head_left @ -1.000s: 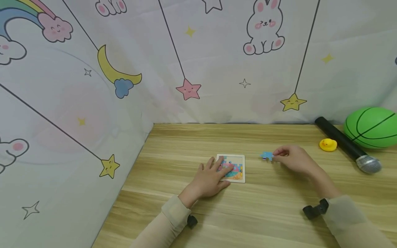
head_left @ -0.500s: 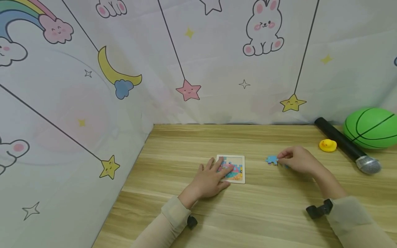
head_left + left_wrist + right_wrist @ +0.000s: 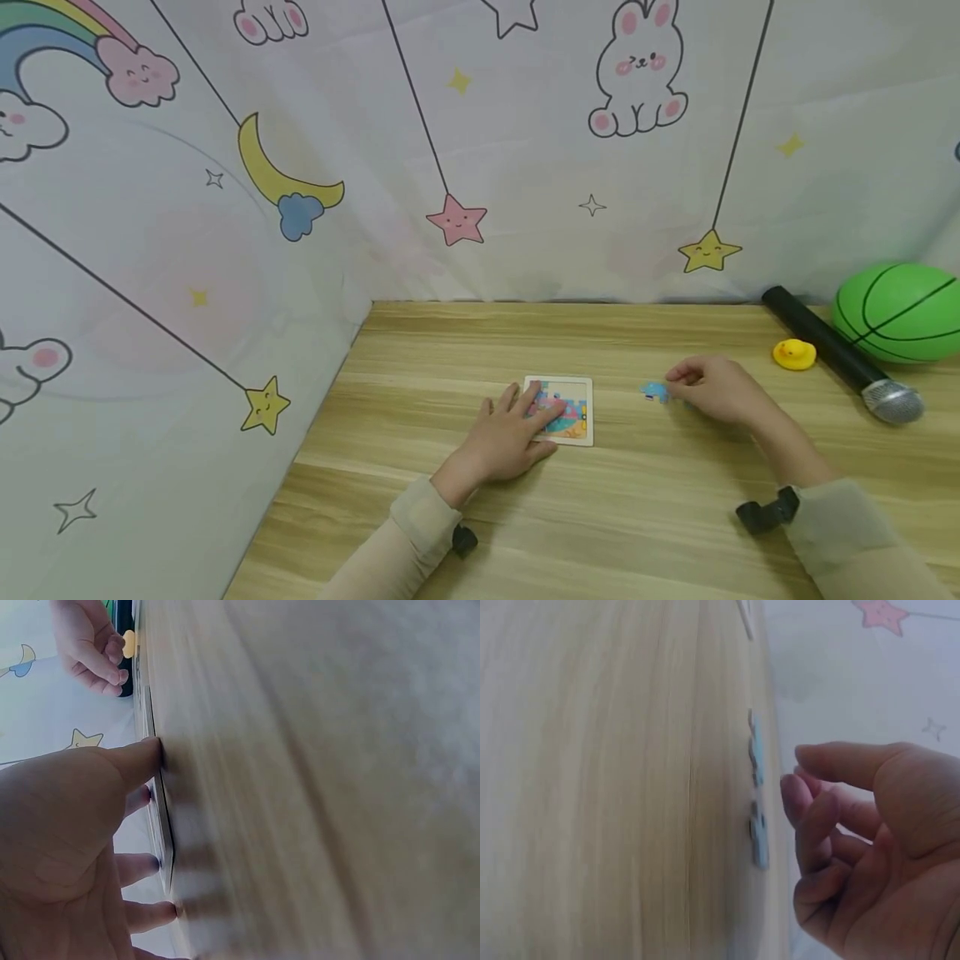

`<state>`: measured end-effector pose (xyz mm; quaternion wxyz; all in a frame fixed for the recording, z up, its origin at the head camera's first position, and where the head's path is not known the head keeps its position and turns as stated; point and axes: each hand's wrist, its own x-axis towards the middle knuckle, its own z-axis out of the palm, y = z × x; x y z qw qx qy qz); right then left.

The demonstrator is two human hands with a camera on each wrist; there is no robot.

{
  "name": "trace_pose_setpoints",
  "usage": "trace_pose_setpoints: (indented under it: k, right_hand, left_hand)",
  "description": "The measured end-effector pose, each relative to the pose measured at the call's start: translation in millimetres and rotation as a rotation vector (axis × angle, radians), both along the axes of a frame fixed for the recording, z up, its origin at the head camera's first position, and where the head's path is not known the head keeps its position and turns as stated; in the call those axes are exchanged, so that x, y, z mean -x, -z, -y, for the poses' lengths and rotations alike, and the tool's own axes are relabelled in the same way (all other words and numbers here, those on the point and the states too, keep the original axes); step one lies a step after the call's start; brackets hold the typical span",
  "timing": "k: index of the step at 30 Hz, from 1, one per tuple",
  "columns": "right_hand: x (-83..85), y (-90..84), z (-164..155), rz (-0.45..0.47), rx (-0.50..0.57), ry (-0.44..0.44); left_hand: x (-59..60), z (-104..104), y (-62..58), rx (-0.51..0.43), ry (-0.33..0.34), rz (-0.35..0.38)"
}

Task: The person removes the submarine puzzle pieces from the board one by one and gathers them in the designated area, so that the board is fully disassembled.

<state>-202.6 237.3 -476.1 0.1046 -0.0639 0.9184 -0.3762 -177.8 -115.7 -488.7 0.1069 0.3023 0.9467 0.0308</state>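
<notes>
One table (image 3: 645, 508). One ball (image 3: 897, 312) at 2 o'clock, one microphone (image 3: 840, 357), one duck (image 3: 793, 354). One puzzle board (image 3: 576, 410) at centre; left hand (image 3: 504, 437) rests flat on it, fingers spread. Two blue pieces (image 3: 756, 791) lie at 3 o'clock of it; right hand (image 3: 716, 387) hovers beside, fingers loosely curled, holding nothing.

Wood-grain table (image 3: 600, 517), light planks running left to right. White printed cloth (image 3: 525, 150) hangs as walls behind and on the left, meeting at a corner: rainbow, moon, bunnies, pink and yellow stars on black strings. Soft, even light, faint shadows on the table.
</notes>
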Motion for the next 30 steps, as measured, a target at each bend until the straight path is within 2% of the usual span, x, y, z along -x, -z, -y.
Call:
trace_pose_setpoints:
  k: [11,23,30]
  right_hand:
    - [2.9,0.6,38,-0.068,0.068,-0.039]
    - [11.6,0.9,90,-0.056,0.128,-0.119]
    - [19.0,9.4,116,-0.079,0.12,-0.187]
  left_hand:
    - [-1.2,5,0.7,0.002,-0.033,-0.009]
    - [-0.5,6,-2.1,0.01,-0.045,0.014]
    - [-0.7,7,-1.4,0.014,-0.039,0.016]
